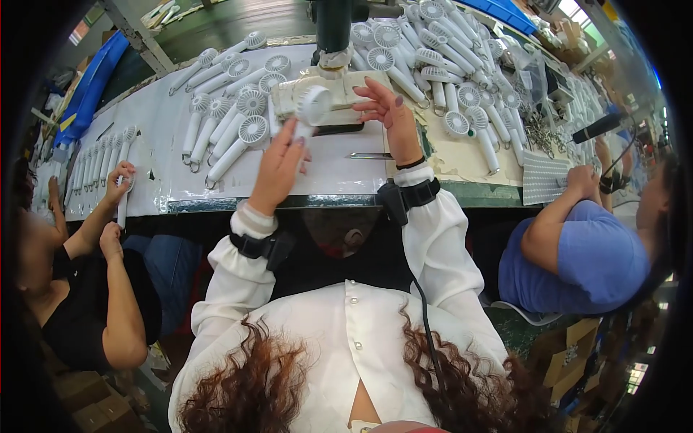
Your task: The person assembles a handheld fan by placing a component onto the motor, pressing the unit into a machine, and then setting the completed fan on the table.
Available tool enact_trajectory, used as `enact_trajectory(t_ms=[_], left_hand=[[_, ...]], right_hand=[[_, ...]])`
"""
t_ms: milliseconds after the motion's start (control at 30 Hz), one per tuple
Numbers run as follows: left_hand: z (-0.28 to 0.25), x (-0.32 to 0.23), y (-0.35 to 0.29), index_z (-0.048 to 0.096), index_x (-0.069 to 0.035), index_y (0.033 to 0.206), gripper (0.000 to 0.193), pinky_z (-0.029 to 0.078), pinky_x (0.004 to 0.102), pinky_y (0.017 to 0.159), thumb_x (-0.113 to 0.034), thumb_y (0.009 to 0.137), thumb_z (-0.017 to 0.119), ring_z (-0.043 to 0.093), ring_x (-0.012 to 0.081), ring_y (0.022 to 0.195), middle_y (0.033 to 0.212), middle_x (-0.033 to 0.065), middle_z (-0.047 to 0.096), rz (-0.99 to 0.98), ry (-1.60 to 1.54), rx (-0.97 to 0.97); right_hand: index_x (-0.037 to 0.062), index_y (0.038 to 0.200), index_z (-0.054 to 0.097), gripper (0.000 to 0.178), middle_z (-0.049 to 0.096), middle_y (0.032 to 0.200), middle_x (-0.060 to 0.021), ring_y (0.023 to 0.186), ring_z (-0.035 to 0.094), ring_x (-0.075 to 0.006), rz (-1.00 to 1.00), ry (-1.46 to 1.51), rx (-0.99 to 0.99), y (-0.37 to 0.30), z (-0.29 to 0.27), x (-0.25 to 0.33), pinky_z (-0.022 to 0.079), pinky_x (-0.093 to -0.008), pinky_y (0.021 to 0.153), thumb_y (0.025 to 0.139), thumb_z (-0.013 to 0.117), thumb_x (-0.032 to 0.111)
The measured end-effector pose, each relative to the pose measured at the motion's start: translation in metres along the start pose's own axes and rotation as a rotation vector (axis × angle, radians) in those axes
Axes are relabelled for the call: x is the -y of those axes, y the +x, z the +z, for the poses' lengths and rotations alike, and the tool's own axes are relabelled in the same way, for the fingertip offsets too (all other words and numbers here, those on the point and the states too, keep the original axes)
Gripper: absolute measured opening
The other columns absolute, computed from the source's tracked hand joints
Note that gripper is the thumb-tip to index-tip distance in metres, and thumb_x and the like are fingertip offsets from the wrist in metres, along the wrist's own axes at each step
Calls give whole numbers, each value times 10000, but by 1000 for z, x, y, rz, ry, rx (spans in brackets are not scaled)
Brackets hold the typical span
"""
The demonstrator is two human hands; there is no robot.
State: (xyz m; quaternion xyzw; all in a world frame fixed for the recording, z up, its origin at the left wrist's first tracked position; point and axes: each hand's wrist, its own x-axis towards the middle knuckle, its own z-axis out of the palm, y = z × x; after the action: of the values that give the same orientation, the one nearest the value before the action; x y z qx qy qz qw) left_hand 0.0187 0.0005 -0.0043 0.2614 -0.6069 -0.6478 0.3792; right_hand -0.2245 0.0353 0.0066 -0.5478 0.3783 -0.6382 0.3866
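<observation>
A white handheld fan (313, 105), smeared by motion, is in the fingers of my left hand (278, 166). Its round grille points away from me, and my fingers close around the handle end. Just right of it is my right hand (390, 115), raised with its fingers spread and nothing in them. Behind the fan lies a pale, tape-covered block (284, 97) under a dark green machine column (332, 25). A slim metal tool (368, 156) rests on the table below my right hand.
More white fans (253, 130) lie in rows to the left, and a large heap of fans (440, 58) covers the right. One person (123, 289) sits at left holding a fan; another person (585, 252) works at right beside a white perforated tray (543, 179).
</observation>
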Motion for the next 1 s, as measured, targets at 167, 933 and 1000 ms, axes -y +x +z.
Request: enact_trajectory(t_ms=[167,933,1000], left_hand=[[-59,-25,20,294,-15,1459,571,492,324,782,-61,920,475,598,214,945,1287,164,545,350,697,-359],[-151,-13,92,592,-42,1064,270,454,427,885,-48,796,623,578,374,1021,1055,178,630,219,1292,-435],[-139,-18,90,584,-45,1118,291,448,415,912,-61,829,601,579,360,1046,1096,179,627,205,1369,-504]], right_hand=[[-15,1415,387,748,558,1283,-170,1034,607,-206,-16,-47,-51,-3,-10,-5,483,-305,857,990,260,587],[18,1102,636,283,650,1009,-141,932,627,-277,-377,-1275,-653,-76,-120,46,485,-364,847,821,628,53],[23,1081,614,331,629,970,-162,947,589,-354,-203,-1580,-762,-96,-145,40,462,-440,849,771,675,118]])
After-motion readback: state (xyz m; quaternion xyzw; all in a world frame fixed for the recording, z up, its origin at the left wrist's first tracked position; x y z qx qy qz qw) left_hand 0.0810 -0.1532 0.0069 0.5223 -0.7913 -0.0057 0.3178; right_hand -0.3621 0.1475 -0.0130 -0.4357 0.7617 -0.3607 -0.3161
